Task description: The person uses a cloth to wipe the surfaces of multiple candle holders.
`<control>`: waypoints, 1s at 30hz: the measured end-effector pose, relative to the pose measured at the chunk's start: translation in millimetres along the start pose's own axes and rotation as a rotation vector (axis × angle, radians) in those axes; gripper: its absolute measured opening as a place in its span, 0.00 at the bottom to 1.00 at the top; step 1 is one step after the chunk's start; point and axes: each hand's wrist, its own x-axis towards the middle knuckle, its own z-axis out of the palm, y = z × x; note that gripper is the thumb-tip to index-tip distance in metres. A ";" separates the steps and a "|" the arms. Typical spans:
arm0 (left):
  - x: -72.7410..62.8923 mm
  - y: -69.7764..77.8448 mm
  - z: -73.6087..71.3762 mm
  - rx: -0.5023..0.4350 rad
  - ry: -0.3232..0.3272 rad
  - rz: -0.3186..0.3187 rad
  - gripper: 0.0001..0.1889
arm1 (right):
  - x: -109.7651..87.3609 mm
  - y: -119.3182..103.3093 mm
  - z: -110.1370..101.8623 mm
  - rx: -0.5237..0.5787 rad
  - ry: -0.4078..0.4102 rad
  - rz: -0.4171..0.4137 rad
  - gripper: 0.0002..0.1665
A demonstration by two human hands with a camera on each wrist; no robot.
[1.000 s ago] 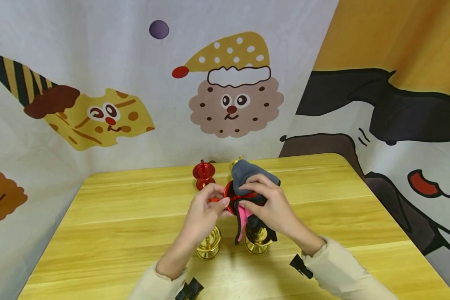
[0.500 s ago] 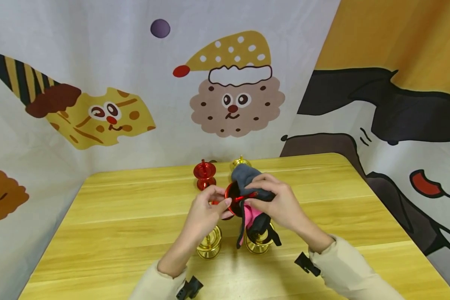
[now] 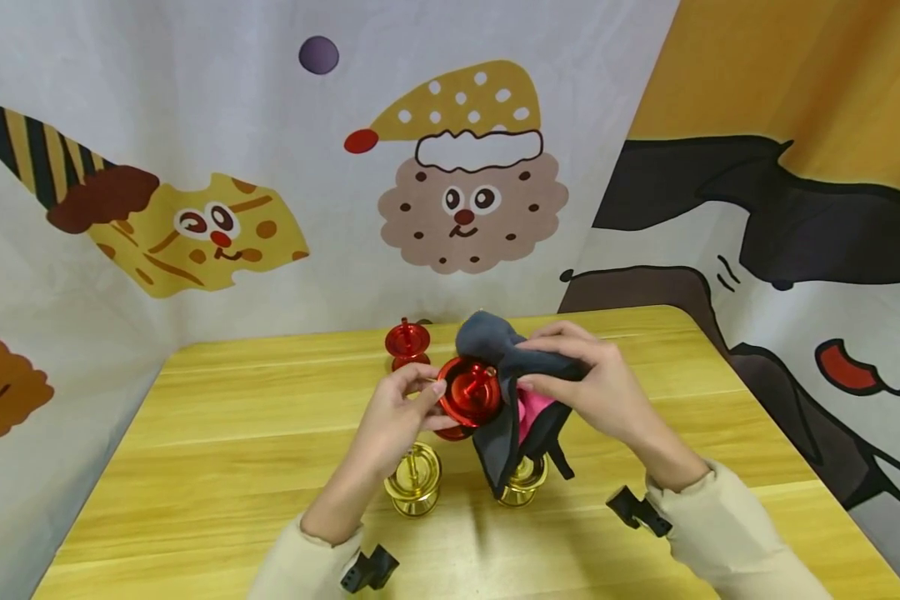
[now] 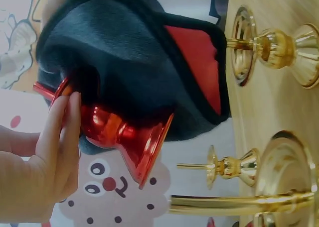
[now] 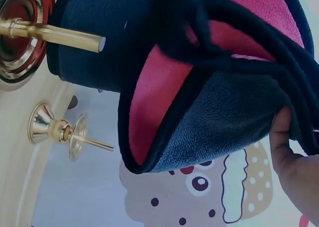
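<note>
My left hand [image 3: 393,417] holds a shiny red candle holder [image 3: 471,396] up off the table, thumb and fingers pinching the rim of its dish. In the head view the dish tilts toward the camera, so the short spike in its middle shows. The left wrist view shows its round stem and flared foot [image 4: 149,152] against the cloth. A dark grey cleaning cloth [image 3: 521,362] with a pink reverse and black edging is pinched in my right hand [image 3: 596,383]. It drapes behind and to the right of the dish, one corner hanging down; its folds hide part of the holder.
Two gold candle holders [image 3: 414,479] stand near me, the right one [image 3: 521,483] partly under the hanging cloth. Another red holder [image 3: 407,343] stands at the back left. The wrist views show a further gold holder [image 5: 60,130] farther back. A printed curtain [image 3: 270,125] hangs behind the table.
My right hand has moved right with the cloth, off the spike and dish. The red candle holder has turned from facing the cloth to facing the camera.
</note>
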 end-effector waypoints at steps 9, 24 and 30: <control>0.1 7.1 -0.9 0.165 -0.095 0.041 0.13 | -1.2 10.6 20.1 -0.182 -0.189 -0.146 0.23; 1.0 0.0 1.0 0.213 -0.110 0.051 0.15 | -3.5 22.7 38.6 -0.152 -0.136 -0.139 0.15; 1.5 -1.4 1.5 0.187 -0.125 0.008 0.16 | -5.5 24.5 37.1 -0.148 -0.127 -0.103 0.14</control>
